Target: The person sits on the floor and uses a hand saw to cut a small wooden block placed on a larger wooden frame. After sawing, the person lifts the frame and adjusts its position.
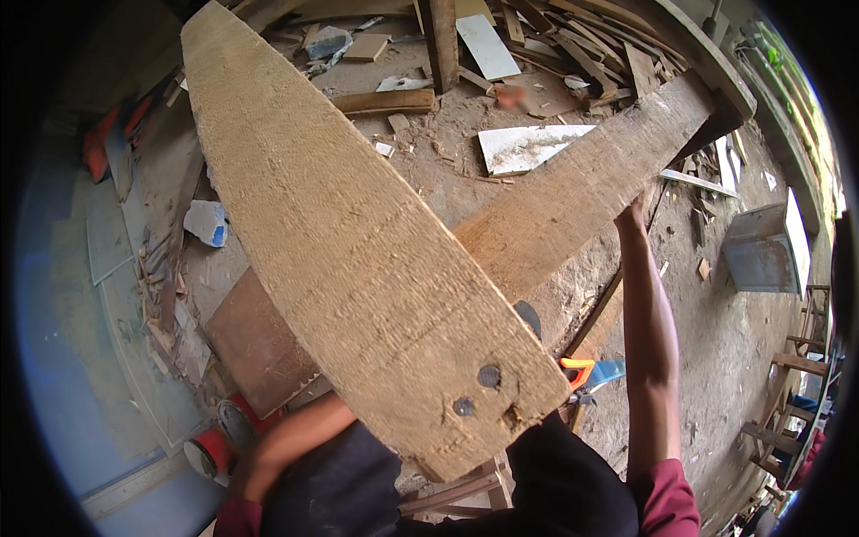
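Observation:
A large rough-sawn plank point(349, 242) slants across the middle of the view, close up, with two dark round spots and a chipped notch near its lower end. Behind it, a second wooden plank point(582, 179) crosses toward the upper right. My right hand point(633, 213) is closed at the near edge of this second plank, its fingers mostly hidden underneath. From the lower left my left forearm point(300, 434) passes behind the large plank, which hides my left hand. Just right of the large plank's lower end lies a handsaw point(591, 374) with an orange handle and a blue blade.
A wooden beam point(693, 40) and an upright post point(438, 45) stand at the far side. Scrap wood point(582, 54) is piled there. White board pieces point(532, 148) litter the floor. A metal box point(765, 246) sits at right. At lower left is a red machine point(215, 447).

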Motion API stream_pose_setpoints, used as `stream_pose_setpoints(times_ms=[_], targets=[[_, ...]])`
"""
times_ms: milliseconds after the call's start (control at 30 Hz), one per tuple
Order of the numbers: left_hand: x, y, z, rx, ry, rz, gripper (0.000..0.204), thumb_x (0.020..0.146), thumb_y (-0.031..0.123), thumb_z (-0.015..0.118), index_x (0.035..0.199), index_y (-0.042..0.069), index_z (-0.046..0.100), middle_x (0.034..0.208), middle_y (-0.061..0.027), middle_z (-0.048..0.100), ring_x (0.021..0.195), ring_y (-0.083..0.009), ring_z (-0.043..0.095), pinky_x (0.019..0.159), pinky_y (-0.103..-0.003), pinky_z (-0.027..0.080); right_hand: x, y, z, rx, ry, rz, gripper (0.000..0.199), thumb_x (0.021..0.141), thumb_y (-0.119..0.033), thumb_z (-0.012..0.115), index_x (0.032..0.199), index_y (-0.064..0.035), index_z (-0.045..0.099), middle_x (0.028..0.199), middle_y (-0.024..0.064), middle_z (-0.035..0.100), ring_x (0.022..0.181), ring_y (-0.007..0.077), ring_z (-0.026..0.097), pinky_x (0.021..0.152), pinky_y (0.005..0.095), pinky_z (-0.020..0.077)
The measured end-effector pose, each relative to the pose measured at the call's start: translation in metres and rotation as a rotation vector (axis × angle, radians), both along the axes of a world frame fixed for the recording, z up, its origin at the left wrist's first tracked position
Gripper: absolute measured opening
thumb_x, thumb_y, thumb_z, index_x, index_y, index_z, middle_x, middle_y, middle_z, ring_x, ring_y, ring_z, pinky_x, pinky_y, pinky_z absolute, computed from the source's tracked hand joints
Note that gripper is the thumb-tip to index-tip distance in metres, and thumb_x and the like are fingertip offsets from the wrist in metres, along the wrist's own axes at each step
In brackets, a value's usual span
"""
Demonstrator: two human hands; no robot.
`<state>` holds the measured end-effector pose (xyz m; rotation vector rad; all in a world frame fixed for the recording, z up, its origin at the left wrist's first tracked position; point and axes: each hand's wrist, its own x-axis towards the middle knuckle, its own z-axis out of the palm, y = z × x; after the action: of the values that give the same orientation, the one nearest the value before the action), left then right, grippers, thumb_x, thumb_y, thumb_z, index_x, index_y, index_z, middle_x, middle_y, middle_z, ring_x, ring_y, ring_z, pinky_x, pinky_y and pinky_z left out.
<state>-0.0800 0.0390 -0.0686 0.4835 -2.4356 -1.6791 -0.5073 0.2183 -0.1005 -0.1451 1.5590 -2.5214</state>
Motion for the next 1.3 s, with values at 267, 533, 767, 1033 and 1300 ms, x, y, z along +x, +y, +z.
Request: stream_pose_setpoints(times_ms=[267,533,767,1033,1300], targets=[[-0.008,0.004,-0.004,0.042,-0.015,-0.043,0.059,0.083,0.028,0.077,0.129,0.002,0.052,0.13,-0.0168,0.051,0.121,-0.0303,0.048,0.107,-0.042,0.035,-0.053,0.035,-0.067,-0.043,0.016,0.022,0.047,0.102,-0.045,0.044,0.137,-0.0134,0.04,0.112,0.0028,0.053,0.105,0.0161,0.054,0.091,0.0322,0.0485],[-0.005,-0.001,-0.008,0.065,-0.056,-0.058,0.055,0.084,0.028,0.076,0.128,0.002,0.054,0.13,-0.0168,0.052,0.121,-0.03,0.048,0.107,-0.042,0.036,-0.024,0.0,-0.035,-0.094,0.102,-0.088,0.049,0.104,-0.046,0.035,0.138,-0.0112,0.041,0.119,0.0056,0.057,0.108,0.0205,0.058,0.095,0.0349,0.0485],[-0.007,-0.004,-0.011,0.103,-0.128,-0.03,0.052,0.085,0.028,0.075,0.126,0.003,0.056,0.13,-0.0169,0.053,0.121,-0.0297,0.048,0.106,-0.041,0.036,0.013,-0.009,0.008,0.187,0.101,-0.187,0.073,0.101,-0.062,0.02,0.134,-0.0022,0.046,0.118,0.0136,0.06,0.11,0.0263,0.057,0.099,0.0363,0.0437],[-0.012,0.005,0.028,0.042,-0.178,0.067,0.05,0.083,0.024,0.077,0.122,0.0,0.057,0.122,-0.0156,0.06,0.112,-0.0256,0.057,0.098,-0.037,0.043,0.154,-0.055,0.027,0.265,-0.553,-0.323,0.065,0.101,-0.057,0.036,0.12,0.004,0.046,0.103,0.0145,0.055,0.093,0.0218,0.053,0.086,0.0404,0.0455],[-0.015,0.005,0.013,-0.013,-0.186,0.023,0.049,0.085,0.025,0.074,0.123,-0.001,0.057,0.122,-0.0181,0.06,0.112,-0.0296,0.056,0.098,-0.04,0.043,0.177,-0.063,0.032,-0.039,-0.424,0.051,0.082,0.084,-0.058,0.069,0.129,0.0055,0.044,0.115,0.0159,0.056,0.104,0.0228,0.055,0.093,0.0369,0.0453]])
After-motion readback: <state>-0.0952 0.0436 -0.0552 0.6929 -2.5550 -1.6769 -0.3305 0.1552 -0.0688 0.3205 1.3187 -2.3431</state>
